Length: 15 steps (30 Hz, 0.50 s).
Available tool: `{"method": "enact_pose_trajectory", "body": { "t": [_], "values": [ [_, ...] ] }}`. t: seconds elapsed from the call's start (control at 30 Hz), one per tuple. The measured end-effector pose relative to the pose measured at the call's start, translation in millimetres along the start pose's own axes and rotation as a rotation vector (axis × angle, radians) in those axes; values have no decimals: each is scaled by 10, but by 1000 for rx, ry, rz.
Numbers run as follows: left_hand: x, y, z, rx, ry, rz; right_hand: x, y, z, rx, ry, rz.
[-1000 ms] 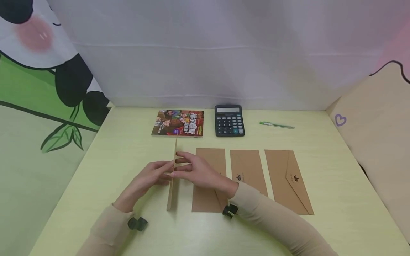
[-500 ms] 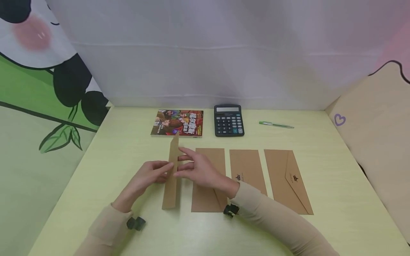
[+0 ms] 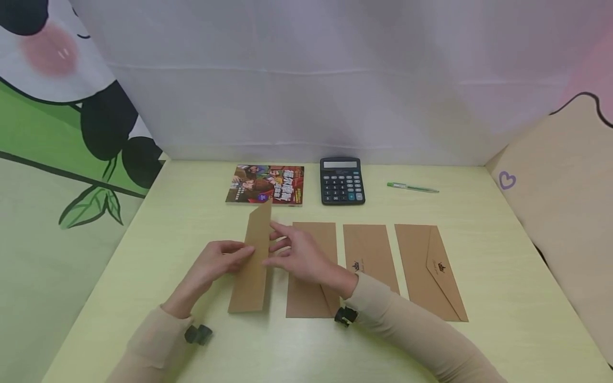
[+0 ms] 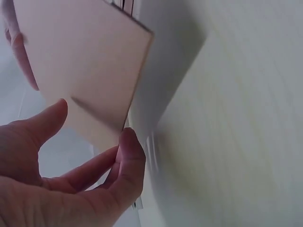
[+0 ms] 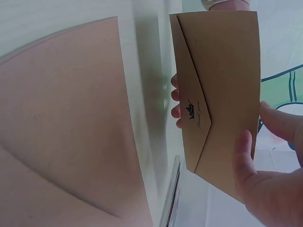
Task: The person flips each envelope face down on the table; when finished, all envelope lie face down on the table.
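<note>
A brown kraft envelope [image 3: 254, 266] stands tilted between both hands, its plain face up in the head view. My left hand [image 3: 222, 260] holds its left side; the left wrist view shows the thumb [image 4: 52, 120] over the plain face and curled fingertips at the lower edge. Along the raised right edge, my right hand [image 3: 301, 255] pinches the envelope between thumb and fingers. From the right wrist view, the envelope's other face [image 5: 227, 85] shows a pointed flap with a small black crown print. Left fingertips peek out behind its far edge there.
Three more brown envelopes lie in a row to the right: one partly under the right hand [image 3: 313, 298], a middle one [image 3: 366, 239] and a right one [image 3: 416, 255]. Behind them are a comic-style book [image 3: 265, 183], a black calculator [image 3: 342, 181] and a green pen [image 3: 413, 187].
The held envelope has turned from nearly edge-on to leaning left, so its plain face shows more. My left hand has moved slightly left; my right hand has shifted slightly right.
</note>
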<state>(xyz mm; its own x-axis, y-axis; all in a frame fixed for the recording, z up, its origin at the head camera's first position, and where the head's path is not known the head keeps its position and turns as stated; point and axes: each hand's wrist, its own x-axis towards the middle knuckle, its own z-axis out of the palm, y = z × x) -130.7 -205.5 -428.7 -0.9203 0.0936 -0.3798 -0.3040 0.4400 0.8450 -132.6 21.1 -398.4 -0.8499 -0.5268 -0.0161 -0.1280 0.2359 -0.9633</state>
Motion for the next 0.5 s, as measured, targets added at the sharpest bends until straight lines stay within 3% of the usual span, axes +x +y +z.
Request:
{"method": "enact_pose_trajectory", "body": {
  "t": [0.27, 0.5],
  "values": [
    [0, -56, -43, 60, 52, -24, 32, 25, 0, -129, 9, 51],
    [0, -99, -77, 94, 85, -34, 70, 96, 2, -102, -16, 93]
  ]
}}
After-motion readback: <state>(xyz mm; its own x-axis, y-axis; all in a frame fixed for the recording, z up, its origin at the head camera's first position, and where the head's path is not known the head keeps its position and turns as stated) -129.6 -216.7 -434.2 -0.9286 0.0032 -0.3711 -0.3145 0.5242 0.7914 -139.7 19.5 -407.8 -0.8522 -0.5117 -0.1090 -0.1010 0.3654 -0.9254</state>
